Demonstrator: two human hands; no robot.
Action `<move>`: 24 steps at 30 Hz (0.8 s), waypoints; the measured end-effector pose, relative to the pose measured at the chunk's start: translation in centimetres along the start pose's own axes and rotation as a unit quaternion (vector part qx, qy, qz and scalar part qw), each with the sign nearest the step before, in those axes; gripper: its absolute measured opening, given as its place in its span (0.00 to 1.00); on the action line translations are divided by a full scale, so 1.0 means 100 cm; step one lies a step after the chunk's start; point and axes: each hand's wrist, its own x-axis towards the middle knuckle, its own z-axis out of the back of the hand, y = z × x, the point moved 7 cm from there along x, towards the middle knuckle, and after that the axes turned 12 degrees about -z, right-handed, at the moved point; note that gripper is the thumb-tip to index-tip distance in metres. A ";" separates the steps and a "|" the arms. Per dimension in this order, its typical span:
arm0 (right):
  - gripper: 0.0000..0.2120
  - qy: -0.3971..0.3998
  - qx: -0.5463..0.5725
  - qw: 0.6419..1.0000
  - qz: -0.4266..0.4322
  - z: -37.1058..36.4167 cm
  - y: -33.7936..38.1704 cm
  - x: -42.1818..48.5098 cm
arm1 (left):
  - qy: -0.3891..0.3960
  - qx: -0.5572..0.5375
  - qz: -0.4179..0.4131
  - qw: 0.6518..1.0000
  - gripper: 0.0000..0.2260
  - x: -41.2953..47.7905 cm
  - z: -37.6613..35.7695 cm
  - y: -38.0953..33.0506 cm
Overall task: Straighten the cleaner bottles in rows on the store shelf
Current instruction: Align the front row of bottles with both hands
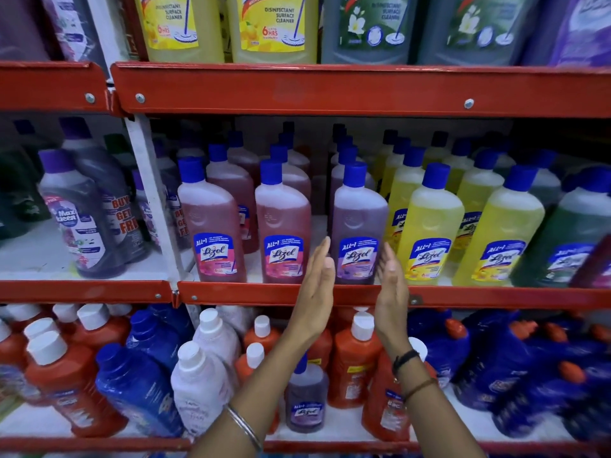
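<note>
- Middle shelf (297,294): red metal lip, white deck, holding rows of blue-capped cleaner bottles running front to back.
- Purple bottle (358,223): front of its row, upright at the shelf lip, label facing out; more bottles of the row stand close behind it.
- Left hand (315,285): flat and released, fingers straight and together, raised just left of the purple bottle's lower label; cannot tell whether it touches the bottle.
- Right hand (391,285): flat and released, palm turned toward the bottle, fingertips at the bottle's right edge; holding nothing. Dark bands on the wrist.
- Pink bottles (284,223): two rows to the left of the purple one, front bottles upright at the lip; the nearer one stands just beside the left hand.
- Yellow bottles (429,226): rows to the right, the nearest front bottle just beside the right hand, leaving a narrow gap.
- Green bottle (562,233): far right, tilted, partly blurred.
- Grey-purple bottles (82,209): left bay, beyond the white upright post (150,193), leaning.
- Upper shelf (330,90): large yellow jugs (185,24) and grey jugs (367,28).
- Lower shelf: orange bottles (355,358), dark blue bottles (139,381), a white bottle (198,385), and one small purple bottle (305,398) standing between the forearms.
</note>
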 end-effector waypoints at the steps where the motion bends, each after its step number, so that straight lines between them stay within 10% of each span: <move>1: 0.33 0.010 0.006 1.000 -0.005 0.001 -0.002 0.002 | -0.002 -0.031 0.019 0.999 0.32 0.000 -0.003 0.005; 9: 0.30 0.021 0.059 0.997 -0.041 0.009 -0.003 0.005 | -0.014 -0.094 0.045 0.994 0.39 0.001 -0.008 0.015; 14: 0.28 0.026 0.052 0.997 -0.043 0.013 0.000 0.004 | -0.061 -0.078 0.027 0.995 0.24 0.002 -0.007 0.013; 19: 0.34 -0.051 0.067 0.996 0.033 0.053 0.012 -0.001 | -0.213 0.066 -0.138 0.965 0.15 -0.010 -0.015 -0.026; 24: 0.21 -0.114 0.056 0.989 0.075 0.107 0.018 0.014 | -0.105 0.004 -0.156 0.982 0.19 0.005 -0.076 -0.040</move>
